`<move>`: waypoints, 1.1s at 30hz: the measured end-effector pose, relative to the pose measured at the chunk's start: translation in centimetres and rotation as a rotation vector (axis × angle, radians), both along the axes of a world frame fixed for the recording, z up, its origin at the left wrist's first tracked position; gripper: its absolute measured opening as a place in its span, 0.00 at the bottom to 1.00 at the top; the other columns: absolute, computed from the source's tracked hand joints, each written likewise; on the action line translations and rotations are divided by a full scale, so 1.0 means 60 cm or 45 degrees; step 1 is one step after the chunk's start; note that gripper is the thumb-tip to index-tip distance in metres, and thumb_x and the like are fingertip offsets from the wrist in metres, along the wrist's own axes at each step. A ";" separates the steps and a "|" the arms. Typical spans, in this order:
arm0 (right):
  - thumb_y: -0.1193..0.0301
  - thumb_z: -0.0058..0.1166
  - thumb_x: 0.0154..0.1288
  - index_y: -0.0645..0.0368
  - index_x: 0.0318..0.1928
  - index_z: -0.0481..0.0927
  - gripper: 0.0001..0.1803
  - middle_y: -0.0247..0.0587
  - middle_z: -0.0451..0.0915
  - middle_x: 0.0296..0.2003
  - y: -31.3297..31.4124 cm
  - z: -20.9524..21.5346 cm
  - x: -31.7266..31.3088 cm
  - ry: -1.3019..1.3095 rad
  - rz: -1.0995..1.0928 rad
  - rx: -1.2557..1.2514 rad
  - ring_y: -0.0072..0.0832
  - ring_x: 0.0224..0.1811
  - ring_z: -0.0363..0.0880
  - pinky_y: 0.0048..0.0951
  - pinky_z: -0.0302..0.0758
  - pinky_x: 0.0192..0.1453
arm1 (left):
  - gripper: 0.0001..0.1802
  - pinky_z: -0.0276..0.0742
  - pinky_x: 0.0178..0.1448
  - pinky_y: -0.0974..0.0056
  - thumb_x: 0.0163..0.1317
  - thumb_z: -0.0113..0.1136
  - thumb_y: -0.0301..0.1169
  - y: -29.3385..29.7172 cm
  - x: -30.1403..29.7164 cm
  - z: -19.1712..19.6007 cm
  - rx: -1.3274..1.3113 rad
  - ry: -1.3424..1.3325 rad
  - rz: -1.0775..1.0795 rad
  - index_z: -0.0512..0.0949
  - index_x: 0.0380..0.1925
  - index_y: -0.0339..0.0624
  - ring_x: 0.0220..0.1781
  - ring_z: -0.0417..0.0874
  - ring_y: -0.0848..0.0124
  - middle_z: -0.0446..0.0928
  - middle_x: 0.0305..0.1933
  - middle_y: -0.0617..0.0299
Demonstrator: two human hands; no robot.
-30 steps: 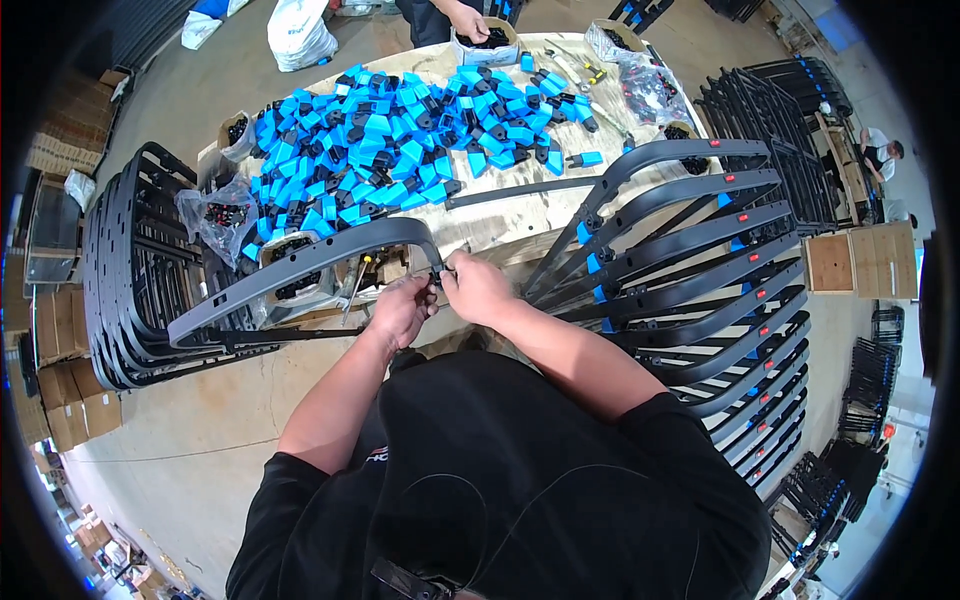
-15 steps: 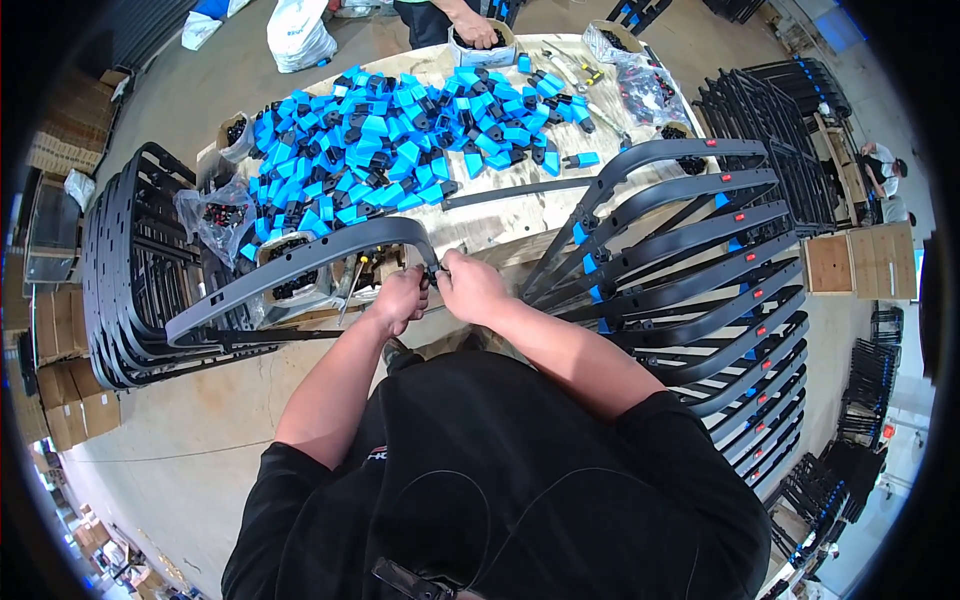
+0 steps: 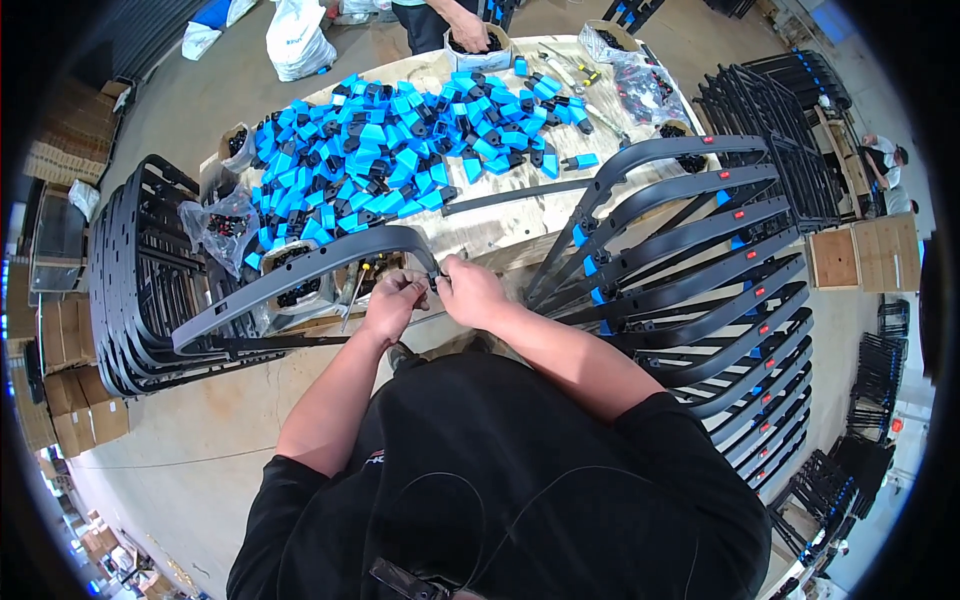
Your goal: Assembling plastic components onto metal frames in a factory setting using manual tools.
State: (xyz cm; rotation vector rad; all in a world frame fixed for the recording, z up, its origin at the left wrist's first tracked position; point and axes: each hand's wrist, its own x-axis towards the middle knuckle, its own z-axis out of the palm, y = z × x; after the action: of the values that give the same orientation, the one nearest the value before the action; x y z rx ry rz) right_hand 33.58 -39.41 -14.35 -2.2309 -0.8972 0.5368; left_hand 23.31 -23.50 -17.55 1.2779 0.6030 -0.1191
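Note:
A long curved dark grey plastic frame piece [image 3: 300,270] lies across the near edge of the workbench [image 3: 500,225]. My left hand [image 3: 392,303] grips it just below its right end. My right hand [image 3: 470,292] pinches a small black part at that same end; the two hands touch each other there. A big heap of blue and black plastic clips [image 3: 400,150] covers the bench behind the frame piece.
A row of finished curved frames with blue clips [image 3: 690,280] stands at my right, a stack of bare black frames [image 3: 135,280] at my left. Another person's hand [image 3: 470,30] reaches into a small box at the bench's far side. Cardboard boxes [image 3: 60,150] line the left.
Both hands stay at the frame piece's right end with only small finger shifts. The frame piece has barely moved.

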 end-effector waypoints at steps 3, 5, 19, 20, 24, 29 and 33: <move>0.66 0.55 0.69 0.64 0.41 0.74 0.12 0.61 0.82 0.31 0.000 -0.002 0.001 0.015 -0.010 0.001 0.60 0.38 0.82 0.58 0.76 0.43 | 0.05 0.80 0.40 0.66 0.73 0.57 0.26 -0.007 -0.001 0.000 0.003 -0.051 0.073 0.79 0.41 0.35 0.35 0.81 0.73 0.79 0.35 0.63; 0.66 0.55 0.69 0.64 0.40 0.74 0.12 0.61 0.82 0.31 0.001 -0.004 0.000 0.018 -0.008 0.002 0.60 0.38 0.82 0.58 0.76 0.43 | 0.03 0.81 0.42 0.67 0.72 0.57 0.23 -0.012 -0.002 0.010 0.047 -0.030 0.135 0.78 0.41 0.35 0.35 0.83 0.73 0.79 0.35 0.63; 0.67 0.52 0.70 0.65 0.41 0.72 0.12 0.61 0.83 0.35 0.000 0.003 0.001 -0.001 0.041 -0.022 0.59 0.40 0.83 0.57 0.78 0.44 | 0.20 0.57 0.25 0.68 0.80 0.46 0.45 -0.022 0.011 0.007 -0.225 0.260 0.143 0.69 0.29 0.46 0.21 0.61 0.77 0.63 0.22 0.69; 0.67 0.53 0.70 0.65 0.41 0.72 0.12 0.61 0.82 0.34 0.001 0.000 0.001 0.012 0.026 -0.020 0.59 0.40 0.82 0.57 0.77 0.44 | 0.22 0.50 0.23 0.68 0.80 0.44 0.48 -0.020 0.013 0.007 -0.326 0.304 0.105 0.67 0.27 0.48 0.19 0.56 0.78 0.58 0.20 0.71; 0.66 0.54 0.70 0.64 0.40 0.72 0.12 0.60 0.82 0.35 0.003 0.000 0.000 0.051 0.008 -0.036 0.59 0.40 0.81 0.57 0.75 0.44 | 0.23 0.46 0.22 0.67 0.80 0.42 0.49 -0.019 0.017 0.005 -0.401 0.360 0.103 0.65 0.27 0.51 0.17 0.51 0.77 0.53 0.18 0.73; 0.66 0.54 0.69 0.64 0.40 0.72 0.12 0.60 0.82 0.33 0.002 0.003 -0.001 0.028 0.010 -0.022 0.60 0.38 0.81 0.57 0.75 0.43 | 0.16 0.58 0.24 0.68 0.78 0.48 0.39 -0.011 0.012 -0.002 -0.335 0.271 0.105 0.68 0.28 0.48 0.21 0.62 0.77 0.61 0.21 0.72; 0.67 0.53 0.70 0.65 0.41 0.72 0.12 0.60 0.83 0.31 -0.001 0.002 0.002 -0.003 0.030 -0.027 0.60 0.36 0.83 0.57 0.78 0.42 | 0.08 0.70 0.46 0.69 0.65 0.56 0.18 -0.014 0.000 0.001 -0.008 -0.192 0.072 0.75 0.37 0.45 0.41 0.73 0.76 0.74 0.39 0.66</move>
State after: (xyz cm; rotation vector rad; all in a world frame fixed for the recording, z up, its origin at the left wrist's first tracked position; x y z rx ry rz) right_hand 33.68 -39.47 -14.24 -2.2431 -0.9240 0.5576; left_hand 23.30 -24.33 -17.52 1.2503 0.5080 0.0226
